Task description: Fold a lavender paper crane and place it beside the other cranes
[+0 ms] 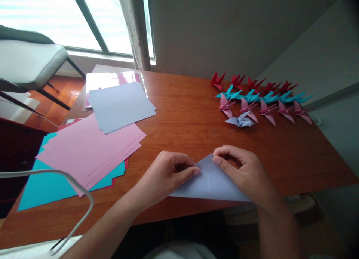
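A pale lavender sheet of paper (209,180), folded into a triangle, lies at the table's front edge with its tip pointing away from me. My left hand (175,169) pinches its left slanted side between thumb and fingers. With thumb and forefinger my right hand (241,169) grips the paper close to the tip, its palm covering part of the right side. Beyond my hands sits a lavender origami crane (240,120), in front of rows of pink cranes (267,110), turquoise cranes (270,97) and red cranes (252,83).
Lavender sheets (122,105) lie over pink sheets (92,150) and turquoise sheets (42,191) on the left of the wooden table (179,120). A glossy plastic packet (112,79) rests behind them. A white cable (66,173) arches at lower left, and a chair (30,61) stands by the window.
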`<action>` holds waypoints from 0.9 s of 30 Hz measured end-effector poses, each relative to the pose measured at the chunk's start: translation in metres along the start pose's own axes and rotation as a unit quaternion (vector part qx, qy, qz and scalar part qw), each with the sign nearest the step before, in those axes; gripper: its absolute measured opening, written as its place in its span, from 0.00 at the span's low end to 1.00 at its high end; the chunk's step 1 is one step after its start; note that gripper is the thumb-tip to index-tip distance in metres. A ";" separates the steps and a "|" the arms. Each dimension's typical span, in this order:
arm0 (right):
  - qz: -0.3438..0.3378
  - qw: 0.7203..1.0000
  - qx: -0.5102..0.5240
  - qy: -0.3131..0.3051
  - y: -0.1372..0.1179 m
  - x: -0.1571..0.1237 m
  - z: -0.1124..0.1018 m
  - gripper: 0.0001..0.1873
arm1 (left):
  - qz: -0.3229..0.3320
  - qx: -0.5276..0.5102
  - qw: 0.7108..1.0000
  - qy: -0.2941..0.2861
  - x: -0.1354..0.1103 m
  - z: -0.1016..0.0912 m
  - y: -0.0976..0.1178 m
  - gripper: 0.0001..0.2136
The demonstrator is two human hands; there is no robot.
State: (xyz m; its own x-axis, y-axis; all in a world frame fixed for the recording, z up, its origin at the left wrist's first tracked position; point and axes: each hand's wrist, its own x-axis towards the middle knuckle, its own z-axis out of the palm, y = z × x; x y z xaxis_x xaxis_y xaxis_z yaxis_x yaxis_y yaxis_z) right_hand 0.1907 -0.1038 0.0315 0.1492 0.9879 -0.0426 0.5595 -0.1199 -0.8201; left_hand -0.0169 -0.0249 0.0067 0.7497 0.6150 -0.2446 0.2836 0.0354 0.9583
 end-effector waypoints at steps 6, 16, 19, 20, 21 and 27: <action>-0.002 1.000 0.004 -0.002 -0.001 0.000 0.000 0.06 | 0.000 0.004 1.000 -0.006 0.000 -0.001 0.003 0.13; 0.007 1.000 0.010 -0.003 -0.004 0.000 0.000 0.05 | 0.005 0.010 1.000 -0.004 0.000 -0.002 0.005 0.14; 0.008 1.000 0.014 -0.005 -0.003 0.000 0.000 0.06 | 0.006 0.011 1.000 -0.002 0.000 -0.003 0.005 0.15; 0.008 1.000 0.015 -0.005 -0.003 0.000 0.000 0.06 | 0.007 0.012 1.000 -0.002 0.000 -0.003 0.004 0.15; 0.008 1.000 0.015 -0.006 -0.002 0.000 0.000 0.06 | 0.008 0.014 1.000 -0.003 0.000 -0.003 0.004 0.15; 0.000 1.000 0.007 -0.005 -0.002 0.001 0.000 0.06 | 0.007 0.020 1.000 -0.004 0.000 -0.002 0.004 0.14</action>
State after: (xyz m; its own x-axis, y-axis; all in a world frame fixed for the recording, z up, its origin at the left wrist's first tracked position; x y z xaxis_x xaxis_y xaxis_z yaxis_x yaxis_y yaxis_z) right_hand 0.1901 -0.1027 0.0332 0.1421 0.9887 -0.0482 0.5483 -0.1192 -0.8277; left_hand -0.0173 -0.0228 0.0105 0.7583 0.6092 -0.2321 0.2965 -0.0052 0.9550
